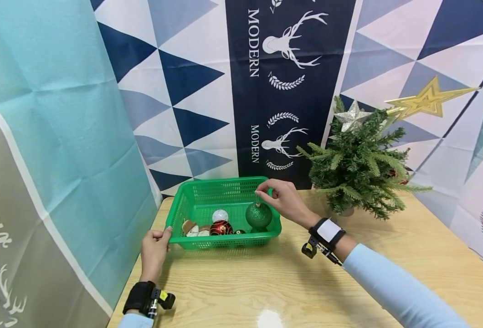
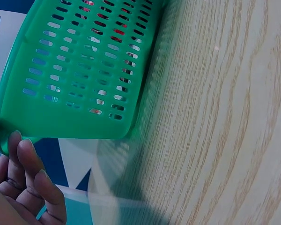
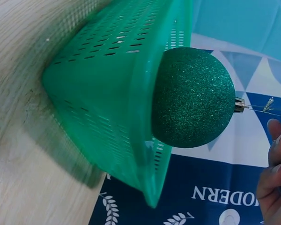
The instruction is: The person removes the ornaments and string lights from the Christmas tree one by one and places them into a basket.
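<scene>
A glittery green Christmas ball (image 1: 259,215) hangs by its thin loop from my right hand (image 1: 281,197), thumb and fingertips pinching the string. In the right wrist view the ball (image 3: 194,97) overlaps the basket's rim, its silver cap toward my fingers (image 3: 277,152). My left hand (image 1: 154,253) grips the near left corner of the green plastic basket (image 1: 225,243), with fingertips at the rim in the left wrist view. Inside the basket lie a red ball with gold lines (image 1: 221,227), a white ball (image 1: 220,216) and a brown-and-white ornament (image 1: 191,228).
At the right of the wooden table (image 1: 241,282) stands a small Christmas tree (image 1: 360,164). It bears a silver star (image 1: 352,117) and a gold star topper (image 1: 430,99). Patterned cloth (image 1: 192,91) hangs behind the table, and teal cloth (image 1: 73,114) at the left.
</scene>
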{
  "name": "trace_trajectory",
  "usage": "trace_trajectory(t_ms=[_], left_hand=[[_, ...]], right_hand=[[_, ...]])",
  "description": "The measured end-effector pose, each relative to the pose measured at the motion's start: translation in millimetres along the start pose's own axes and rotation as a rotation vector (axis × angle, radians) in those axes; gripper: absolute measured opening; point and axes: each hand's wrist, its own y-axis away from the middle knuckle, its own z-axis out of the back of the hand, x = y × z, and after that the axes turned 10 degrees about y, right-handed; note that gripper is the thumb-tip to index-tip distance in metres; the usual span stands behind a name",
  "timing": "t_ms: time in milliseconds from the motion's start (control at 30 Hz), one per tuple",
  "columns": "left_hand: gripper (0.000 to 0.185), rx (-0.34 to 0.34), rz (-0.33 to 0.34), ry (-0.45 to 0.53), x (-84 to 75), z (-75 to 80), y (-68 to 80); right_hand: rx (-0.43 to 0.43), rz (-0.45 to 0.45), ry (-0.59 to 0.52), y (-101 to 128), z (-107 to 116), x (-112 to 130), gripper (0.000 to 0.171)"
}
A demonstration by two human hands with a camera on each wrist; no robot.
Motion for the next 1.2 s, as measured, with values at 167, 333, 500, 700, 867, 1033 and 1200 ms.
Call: trace_trajectory(t_ms=[167,333,500,700,867,1033,1200], left_hand=[[0.033,0.003,0.009,0.002,0.0,-0.3,0.0],[0.033,-0.001,0.005,0.004,1.1,-0.3,-1.6],[0.032,0.002,-0.004,0.001,3.7,0.0,-2.5],[0.034,0.002,-0.002,-0.001,3.7,0.8,-1.2],[0.033,0.005,0.000,0.001,4.8,0.2,-1.7],[0.034,0.002,-0.002,-0.003,5.5,0.1,-1.9],[0.036,0.003,-0.004,-0.003,4.3,0.6,-0.2]], right_hand=[[-0.014,-0.002,0.014,1.3,-5.3,-3.8,0.003],[-0.018,-0.017,0.014,1.2,-8.7,-6.4,0.004],[-0.008,-0.032,0.015,1.6,-13.1,-9.1,0.005],[0.013,-0.057,0.005,3.0,-18.7,-11.9,0.006],[0.004,-0.060,0.005,1.8,-22.4,-14.6,0.006],[-0.002,-0.062,0.011,-0.5,-23.3,-15.2,0.006],[-0.005,-0.063,0.015,-1.4,-25.7,-15.8,0.005]])
